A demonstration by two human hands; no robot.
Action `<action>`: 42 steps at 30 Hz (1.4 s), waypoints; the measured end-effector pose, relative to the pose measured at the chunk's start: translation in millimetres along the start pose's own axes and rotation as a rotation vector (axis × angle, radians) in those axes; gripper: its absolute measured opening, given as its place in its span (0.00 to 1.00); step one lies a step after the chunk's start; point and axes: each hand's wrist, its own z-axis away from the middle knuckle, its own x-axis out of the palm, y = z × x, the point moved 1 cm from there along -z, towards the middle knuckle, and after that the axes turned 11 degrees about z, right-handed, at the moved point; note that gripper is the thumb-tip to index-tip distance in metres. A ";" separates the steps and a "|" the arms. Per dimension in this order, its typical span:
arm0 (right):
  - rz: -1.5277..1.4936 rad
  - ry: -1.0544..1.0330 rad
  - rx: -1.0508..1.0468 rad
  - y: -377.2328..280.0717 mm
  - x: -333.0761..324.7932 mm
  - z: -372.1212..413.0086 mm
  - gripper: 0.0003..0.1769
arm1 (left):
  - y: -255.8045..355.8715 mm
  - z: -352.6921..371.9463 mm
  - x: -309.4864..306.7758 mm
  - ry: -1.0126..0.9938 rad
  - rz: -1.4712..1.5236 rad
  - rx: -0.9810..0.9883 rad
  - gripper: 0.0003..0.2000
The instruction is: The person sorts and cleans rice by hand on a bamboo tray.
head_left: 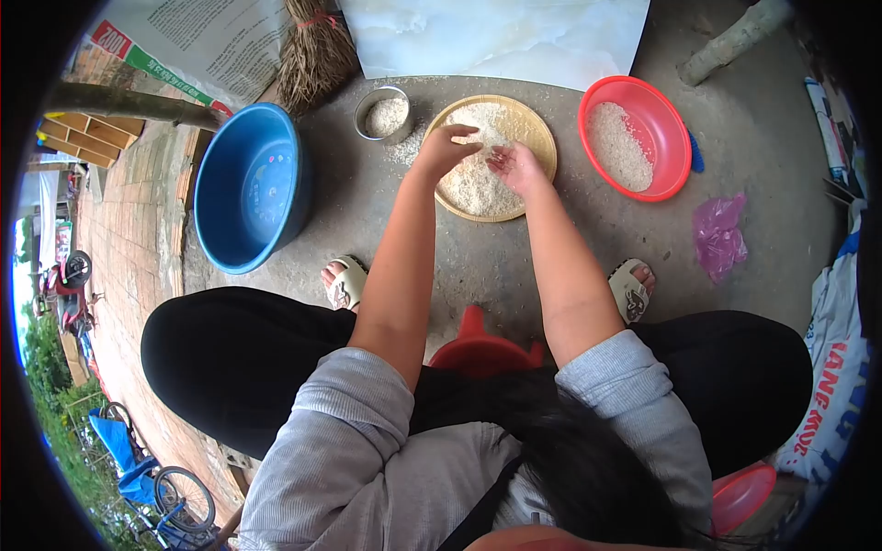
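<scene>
Clock refs from tray centre, 12 = away from the person. Biggest item: pale marbled panel point(496, 37), at 12, beyond the tray. Blue basin point(246, 188) sat well apart at 9, its mouth toward the camera. Woven tray point(546, 133), round, was on the floor in front of the person. Red basin point(675, 142) stood at 3, apart from the tray. Straw bundle point(317, 60) at 10, farther out. Crumpled pink bag point(719, 237) lay on the floor at 4.

Left hand point(447, 150) was over the tray, 9 side, fingers bent, thumb apart, unclenched. Right hand point(516, 168) was just off centre toward 4, palm showing, fingers loosely curved, unclenched. Couldn't tell if either had grains on the fingers.

Metal bowl point(365, 121) sat near the tray rim at 10. Smallest: pale grains point(478, 188), heaped on the tray, with more in the red basin and metal bowl, some scattered on floor at 9.
</scene>
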 end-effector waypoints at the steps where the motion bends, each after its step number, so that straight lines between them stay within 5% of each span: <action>1: 0.009 -0.028 0.006 0.3 -1.7 -0.3 0.19 | -0.4 0.4 -0.7 0.109 -0.331 0.222 0.16; 3: 0.031 -0.053 0.014 -0.4 -7.7 -6.0 0.19 | -12.0 8.7 0.5 0.198 -0.419 0.103 0.17; 5: -0.007 -0.007 -0.025 -2.2 -20.0 -22.7 0.17 | -33.5 24.4 10.1 0.268 -0.425 0.219 0.17; 9: 0.037 -0.006 -0.088 -7.8 -32.0 -32.0 0.15 | -43.4 59.4 61.8 -0.134 -0.519 0.383 0.16; 14: 0.039 0.056 -0.127 -9.8 -30.8 -16.7 0.14 | -70.7 50.5 62.5 0.026 -0.462 0.216 0.07; 15: 0.069 0.088 -0.147 -10.4 -29.8 -12.6 0.15 | -78.1 43.7 51.5 0.112 -0.393 0.220 0.06; 17: 0.101 0.074 -0.136 -8.2 -32.9 -17.4 0.15 | -61.1 37.0 28.3 0.296 -0.111 -0.161 0.07; 19: 0.108 0.097 -0.093 -5.7 -29.0 -15.5 0.16 | -72.0 19.9 5.9 0.384 0.159 -0.147 0.07; 22: 0.166 0.019 -0.053 -7.3 -21.2 -6.0 0.18 | -32.2 13.2 5.4 0.182 0.535 -0.111 0.08; 26: 0.027 -0.057 -0.031 -7.4 -11.3 3.5 0.19 | 26.7 15.3 19.8 -0.155 0.157 -0.172 0.09; 27: -0.053 -0.043 -0.019 -8.9 -10.7 2.8 0.18 | 18.4 11.4 22.0 -0.156 0.160 -0.174 0.09; 30: -0.174 -0.033 0.015 -11.8 -19.8 -5.8 0.16 | -3.9 5.4 23.7 0.296 -0.222 -0.064 0.11; 35: -0.217 -0.041 -0.004 -14.8 -36.5 -6.3 0.15 | -41.4 38.6 74.1 -0.063 -0.530 0.376 0.11; 41: -0.244 0.032 -0.012 -17.3 -43.6 0.1 0.16 | -77.1 52.7 80.5 -0.096 -0.391 0.297 0.09; 42: -0.215 0.032 -0.019 -17.0 -43.9 0.5 0.17 | -81.7 43.8 72.2 0.031 -0.419 0.265 0.08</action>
